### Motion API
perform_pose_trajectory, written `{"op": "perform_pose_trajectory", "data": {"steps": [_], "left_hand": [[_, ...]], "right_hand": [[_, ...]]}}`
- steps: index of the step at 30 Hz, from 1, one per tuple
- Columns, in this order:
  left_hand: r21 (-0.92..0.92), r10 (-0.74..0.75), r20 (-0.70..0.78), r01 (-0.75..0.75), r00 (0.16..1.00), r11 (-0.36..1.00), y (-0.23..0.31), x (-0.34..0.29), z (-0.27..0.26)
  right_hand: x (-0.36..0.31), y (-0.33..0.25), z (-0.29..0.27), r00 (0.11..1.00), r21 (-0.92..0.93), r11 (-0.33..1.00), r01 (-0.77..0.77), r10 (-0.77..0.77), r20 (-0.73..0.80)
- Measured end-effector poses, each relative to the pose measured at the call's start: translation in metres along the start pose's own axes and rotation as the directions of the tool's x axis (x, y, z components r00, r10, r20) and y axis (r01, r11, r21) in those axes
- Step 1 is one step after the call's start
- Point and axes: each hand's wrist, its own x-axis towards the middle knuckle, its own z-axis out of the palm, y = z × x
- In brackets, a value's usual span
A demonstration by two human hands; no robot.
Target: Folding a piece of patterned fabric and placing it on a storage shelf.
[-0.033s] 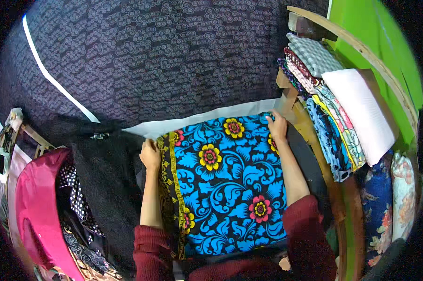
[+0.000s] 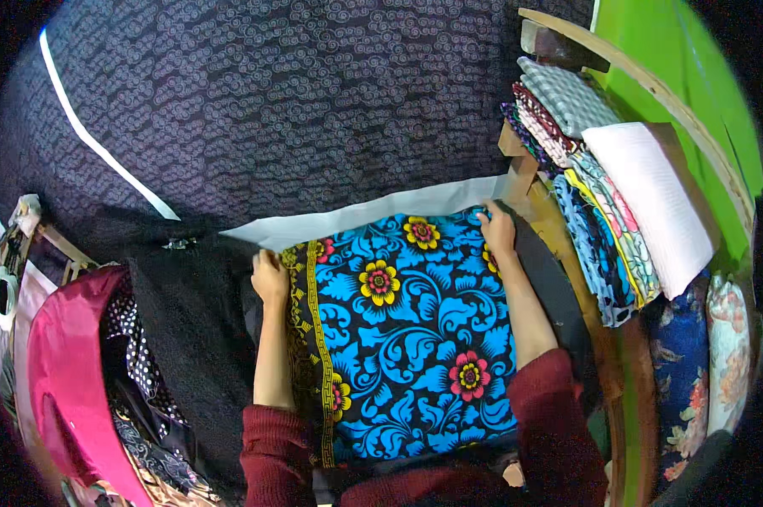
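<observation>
A blue and black patterned cloth (image 2: 423, 338) with red and yellow flowers and a yellow-brown border strip is spread in front of me. My left hand (image 2: 269, 277) is closed at its far left corner, beside the border strip. At the far right corner my right hand (image 2: 498, 228) pinches the edge, thumb toward the cloth. Both forearms, in dark red sleeves, reach along the cloth's sides. The fingertips of the left hand are partly hidden. A white strip (image 2: 373, 215) runs just beyond the cloth's far edge.
Folded fabrics, with a white cloth (image 2: 647, 203) on top, are stacked at the right by a wooden frame (image 2: 622, 355). Black fabric (image 2: 195, 329) and a pink cloth (image 2: 70, 372) hang at the left. A dark swirl-patterned fabric (image 2: 339, 101) stretches across the far side.
</observation>
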Motion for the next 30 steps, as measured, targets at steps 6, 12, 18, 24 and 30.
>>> {"op": "perform_pose_trajectory", "data": {"steps": [6,12,18,24,30], "left_hand": [[0.069,-0.081,0.017,0.08,0.997,0.994,-0.007,0.001,-0.016],[-0.002,-0.025,0.123,0.025,0.992,1.0,0.005,0.005,-0.034],[0.228,0.033,0.062,-0.047,0.998,0.973,-0.014,-0.011,-0.038],[0.351,0.299,0.039,-0.294,0.953,0.889,0.038,-0.018,-0.045],[0.169,0.242,0.596,-0.414,0.766,0.894,0.127,-0.132,-0.097]], "right_hand": [[0.012,-0.002,-0.001,0.999,0.052,0.998,0.04,-0.038,-0.03],[0.019,0.056,0.003,0.982,0.206,0.977,-0.059,0.02,0.185],[-0.005,0.008,0.002,0.998,0.048,0.999,0.022,-0.024,0.055],[-0.022,-0.022,-0.026,0.996,-0.499,0.863,0.072,-0.092,-0.015],[-0.17,-0.158,-0.041,0.646,-0.019,0.714,0.7,-0.62,0.446]]}}
